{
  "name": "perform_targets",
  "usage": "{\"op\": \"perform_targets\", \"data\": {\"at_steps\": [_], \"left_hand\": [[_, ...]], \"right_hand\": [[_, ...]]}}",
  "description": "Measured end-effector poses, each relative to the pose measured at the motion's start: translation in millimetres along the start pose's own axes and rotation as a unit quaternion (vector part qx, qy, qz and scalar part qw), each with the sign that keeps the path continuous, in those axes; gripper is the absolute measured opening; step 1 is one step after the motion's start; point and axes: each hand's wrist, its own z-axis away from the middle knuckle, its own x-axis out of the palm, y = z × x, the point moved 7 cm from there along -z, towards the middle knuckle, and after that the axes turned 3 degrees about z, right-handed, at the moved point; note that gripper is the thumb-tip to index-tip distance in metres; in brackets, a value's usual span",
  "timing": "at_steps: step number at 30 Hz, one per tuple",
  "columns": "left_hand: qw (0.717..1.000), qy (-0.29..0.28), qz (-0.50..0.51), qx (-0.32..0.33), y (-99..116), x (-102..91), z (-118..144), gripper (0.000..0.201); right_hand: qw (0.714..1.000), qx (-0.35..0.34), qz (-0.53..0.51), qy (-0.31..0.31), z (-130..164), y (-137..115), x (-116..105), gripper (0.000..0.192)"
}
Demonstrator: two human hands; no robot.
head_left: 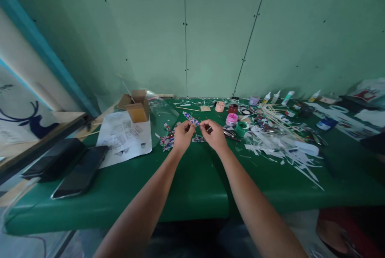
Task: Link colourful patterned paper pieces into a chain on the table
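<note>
A narrow strip of multicoloured patterned paper (189, 117) stretches between my two hands above the green table. My left hand (182, 134) pinches it from the left side, thumb and fingers pressed together. At the strip's right end, my right hand (214, 133) is closed in a pinch too, its fingertips at the paper. Several similar colourful pieces (166, 142) lie in a small pile just left of my left hand. Another patterned piece (198, 139) rests on the table between my hands, partly hidden by them.
Paint jars, such as a pink one (231, 120) and a green one (241, 129), stand right of my hands. Beyond them lie white paper scraps (279, 149) and thin sticks. Leftward are printed sheets (129, 135), a cardboard box (138, 107) and a phone (80, 173).
</note>
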Motion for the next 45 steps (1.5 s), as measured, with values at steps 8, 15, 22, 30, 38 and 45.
{"op": "perform_targets", "data": {"at_steps": [8,15,22,30,38,45], "left_hand": [[1.000,-0.004,-0.005,0.013,0,0.5,0,0.024],[0.998,-0.042,-0.024,0.028,2,2.9,0,0.022],[0.992,-0.095,-0.047,0.063,8,8.5,3,0.022],[0.981,-0.021,-0.152,0.120,15,-1.4,3,0.026],[0.932,-0.055,-0.287,0.215,30,0.1,10,0.023],[0.999,-0.026,-0.004,0.036,11,-1.3,2,0.029]], "right_hand": [[0.999,-0.014,0.037,0.006,0,0,-2,0.021],[0.998,-0.019,0.050,-0.026,-2,6,2,0.022],[1.000,0.013,0.021,-0.016,-2,9,-3,0.025],[0.964,0.157,-0.212,-0.038,0,21,8,0.028],[0.894,0.246,-0.372,-0.050,4,29,18,0.032],[0.907,0.205,-0.366,-0.022,0,27,14,0.036]]}}
